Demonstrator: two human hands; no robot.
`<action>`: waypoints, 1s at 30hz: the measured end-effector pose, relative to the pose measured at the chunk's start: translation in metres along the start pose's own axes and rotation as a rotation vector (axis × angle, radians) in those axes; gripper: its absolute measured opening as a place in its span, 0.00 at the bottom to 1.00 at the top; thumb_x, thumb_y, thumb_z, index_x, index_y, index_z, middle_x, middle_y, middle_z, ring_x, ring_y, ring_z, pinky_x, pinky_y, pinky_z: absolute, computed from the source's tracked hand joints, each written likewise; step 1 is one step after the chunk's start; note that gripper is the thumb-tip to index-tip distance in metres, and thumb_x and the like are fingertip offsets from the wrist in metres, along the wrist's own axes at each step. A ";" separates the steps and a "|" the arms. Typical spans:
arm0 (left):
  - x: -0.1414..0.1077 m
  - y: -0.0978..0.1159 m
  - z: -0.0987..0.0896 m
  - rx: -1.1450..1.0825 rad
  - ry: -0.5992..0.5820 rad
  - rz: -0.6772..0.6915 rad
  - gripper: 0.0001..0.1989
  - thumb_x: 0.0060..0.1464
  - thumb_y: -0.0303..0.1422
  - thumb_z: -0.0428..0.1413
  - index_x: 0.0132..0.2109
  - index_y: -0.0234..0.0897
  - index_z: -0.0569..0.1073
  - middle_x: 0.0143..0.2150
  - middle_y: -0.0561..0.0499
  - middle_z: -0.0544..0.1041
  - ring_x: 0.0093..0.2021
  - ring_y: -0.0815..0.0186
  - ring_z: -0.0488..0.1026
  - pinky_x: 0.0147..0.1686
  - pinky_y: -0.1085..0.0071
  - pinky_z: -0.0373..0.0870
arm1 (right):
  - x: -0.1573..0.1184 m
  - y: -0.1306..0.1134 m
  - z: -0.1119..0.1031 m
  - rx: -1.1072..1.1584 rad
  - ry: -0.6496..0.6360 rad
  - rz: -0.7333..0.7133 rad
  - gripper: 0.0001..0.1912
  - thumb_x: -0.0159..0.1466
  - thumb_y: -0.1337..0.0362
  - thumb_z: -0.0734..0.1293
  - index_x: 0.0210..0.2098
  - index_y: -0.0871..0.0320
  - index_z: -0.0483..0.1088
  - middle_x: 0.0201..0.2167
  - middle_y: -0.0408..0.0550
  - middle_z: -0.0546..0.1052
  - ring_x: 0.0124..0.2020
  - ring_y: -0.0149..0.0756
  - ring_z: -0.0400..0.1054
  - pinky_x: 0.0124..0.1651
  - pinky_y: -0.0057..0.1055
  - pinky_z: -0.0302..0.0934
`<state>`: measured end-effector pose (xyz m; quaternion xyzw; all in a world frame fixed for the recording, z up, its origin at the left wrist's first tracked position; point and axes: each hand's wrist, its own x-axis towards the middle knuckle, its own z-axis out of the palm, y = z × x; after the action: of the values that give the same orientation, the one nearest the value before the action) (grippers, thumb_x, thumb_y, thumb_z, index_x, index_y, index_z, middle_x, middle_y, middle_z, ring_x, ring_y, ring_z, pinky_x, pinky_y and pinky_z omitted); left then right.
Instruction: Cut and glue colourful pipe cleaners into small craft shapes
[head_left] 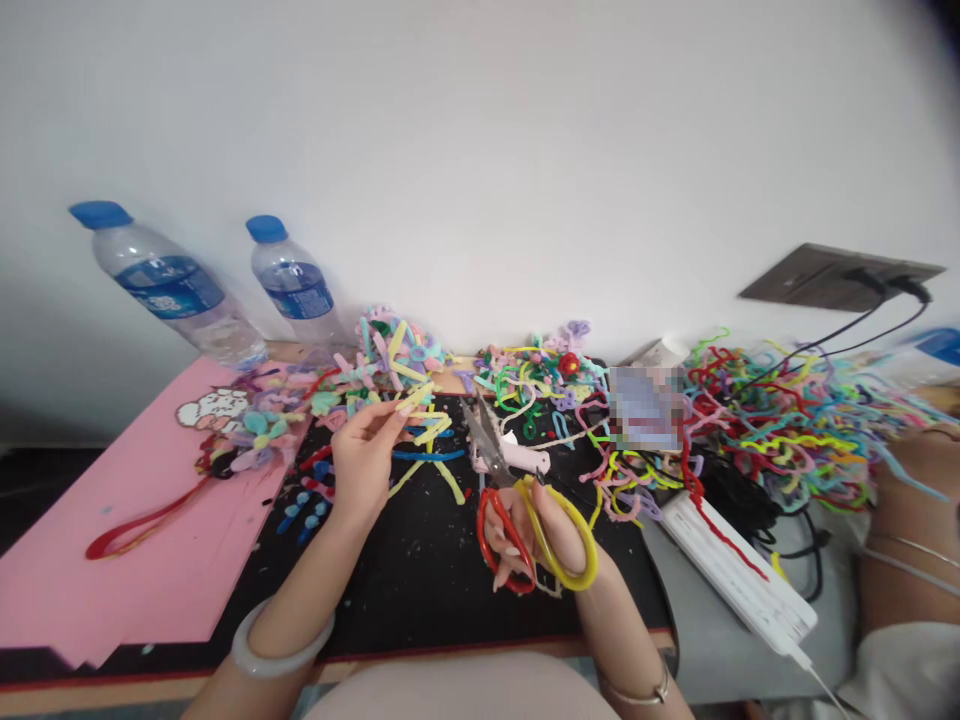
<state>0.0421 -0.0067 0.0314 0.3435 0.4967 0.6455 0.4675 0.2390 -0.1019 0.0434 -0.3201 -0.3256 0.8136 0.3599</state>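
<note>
My left hand (364, 465) pinches a bent yellow pipe cleaner (430, 431) between thumb and fingertips, over the black mat (420, 600). In my right hand (553, 525) is a pair of scissors (492, 448) with one red and one yellow handle loop. Their blades point away from me and stand a little apart, to the right of the yellow pipe cleaner and not touching it. Blue pipe cleaners (442, 456) and another yellow strip lie on the mat below. Behind the blades rests a pale pink tool (531, 460), partly hidden.
Two water bottles (169, 285) stand by the wall at left, near a pink sheet (135, 520). Pipe-cleaner pieces line the back; a tangled heap (780, 420) lies at right. A white power strip (739, 570) and another person's arm (907, 530) are at right.
</note>
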 end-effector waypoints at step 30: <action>-0.014 0.008 -0.002 0.412 -0.280 0.261 0.04 0.49 0.32 0.59 0.32 0.38 0.79 0.33 0.50 0.81 0.34 0.62 0.78 0.37 0.69 0.75 | 0.002 -0.007 0.008 -0.126 0.057 0.043 0.34 0.57 0.32 0.51 0.23 0.57 0.63 0.14 0.37 0.61 0.09 0.23 0.54 0.19 0.27 0.66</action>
<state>0.0430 -0.0213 0.0388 0.5783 0.4994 0.5320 0.3648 0.2344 -0.0988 0.0530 -0.3722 -0.3587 0.7896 0.3306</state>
